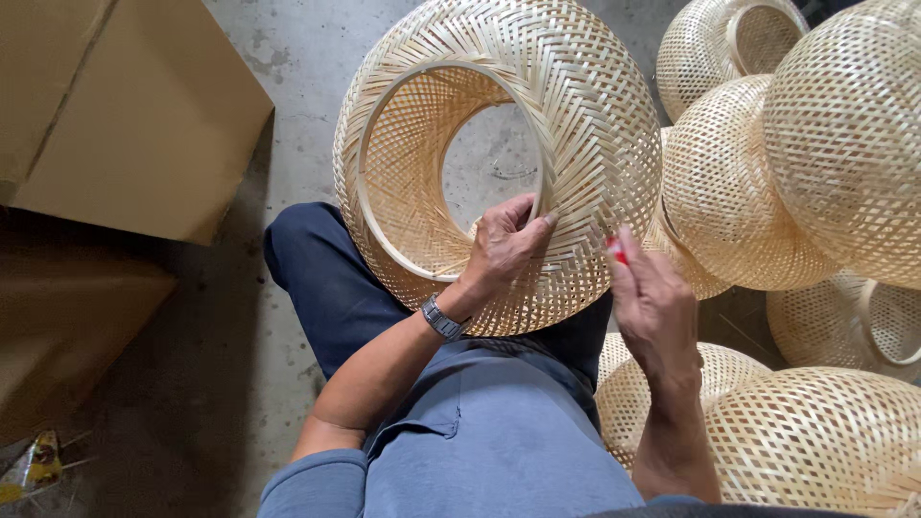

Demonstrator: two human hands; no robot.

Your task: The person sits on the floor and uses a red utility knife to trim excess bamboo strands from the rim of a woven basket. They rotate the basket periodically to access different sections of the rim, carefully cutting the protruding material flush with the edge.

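A round woven bamboo shade point(576, 105) with two ring openings rests against my knee. My left hand point(504, 251), with a watch on the wrist, grips the shade's inner ring rim with the fingers curled over the edge. My right hand point(655, 307) is just right of it, pinching a small red tool point(615, 250) whose tip touches the outer weave. Most of the tool is hidden by the fingers.
Several more woven bamboo shades point(844, 134) are piled at the right and lower right. Cardboard boxes point(125, 105) stand at the left on the grey concrete floor point(288, 58). A scrap of wrapper point(34, 465) lies at the bottom left.
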